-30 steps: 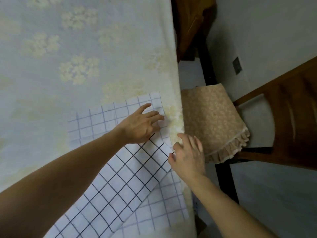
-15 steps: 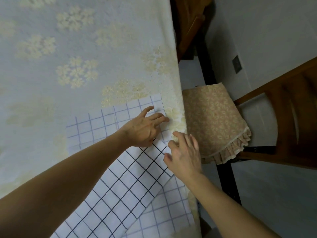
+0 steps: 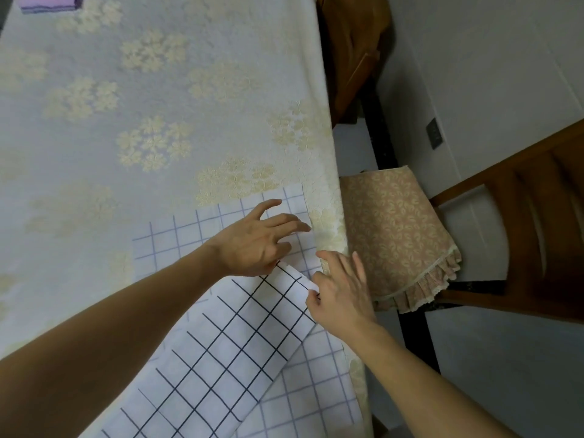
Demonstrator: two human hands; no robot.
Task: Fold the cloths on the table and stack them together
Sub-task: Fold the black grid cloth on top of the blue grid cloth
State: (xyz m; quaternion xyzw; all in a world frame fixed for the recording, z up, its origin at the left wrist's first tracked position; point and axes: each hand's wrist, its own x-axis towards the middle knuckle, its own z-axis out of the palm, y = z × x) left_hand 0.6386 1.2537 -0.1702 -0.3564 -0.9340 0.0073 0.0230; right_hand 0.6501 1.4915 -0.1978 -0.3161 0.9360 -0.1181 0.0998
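Right hand [image 3: 341,295] now pinching folded corner of checked cloth [image 3: 240,343], left hand [image 3: 256,245] pressing flat, fingers spread

- Soft, dim, even indoor light, bluish cast
- Faint shadows under the hands [image 3: 252,245]
- Wide-angle bending at the edges
- Slightly soft focus, no glare

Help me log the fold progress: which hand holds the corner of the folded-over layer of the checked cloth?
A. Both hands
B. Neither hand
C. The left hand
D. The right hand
D: the right hand pinches the turned-over corner of the checked cloth, while the left hand lies spread on the flat layer with fingers open.
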